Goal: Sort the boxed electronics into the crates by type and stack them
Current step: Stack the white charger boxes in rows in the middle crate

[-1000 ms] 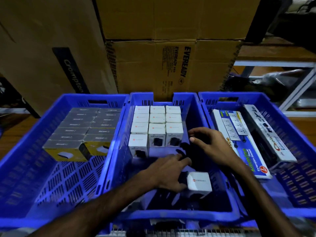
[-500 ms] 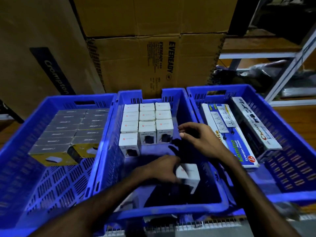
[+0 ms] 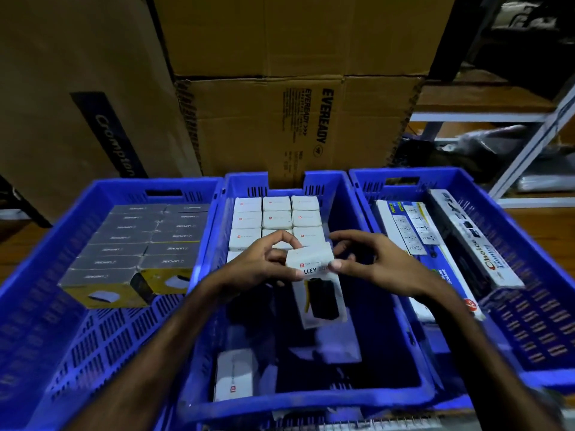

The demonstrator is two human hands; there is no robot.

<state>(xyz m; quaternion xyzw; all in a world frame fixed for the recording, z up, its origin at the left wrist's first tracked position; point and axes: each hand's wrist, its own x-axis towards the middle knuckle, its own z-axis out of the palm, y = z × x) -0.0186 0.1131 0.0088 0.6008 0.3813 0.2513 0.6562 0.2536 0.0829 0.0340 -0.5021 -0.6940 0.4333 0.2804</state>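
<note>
Cardboard cartons (image 3: 280,119) behind three blue crates. Both hands, left hand (image 3: 264,262) and right hand (image 3: 382,262), pinch one white box (image 3: 314,275) above middle crate (image 3: 311,399), fingers curled on its top edge, near stacked white boxes (image 3: 277,213).

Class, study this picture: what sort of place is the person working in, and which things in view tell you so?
Probably a stockroom or warehouse for electrical goods: large cardboard cartons stacked behind, metal shelving to the right, and blue plastic crates filled with rows of identical white boxes.

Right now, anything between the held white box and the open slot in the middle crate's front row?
Nothing visible. Both hands hold the white box above the stacked white boxes in the middle crate; the hands hide the slot itself.
</note>
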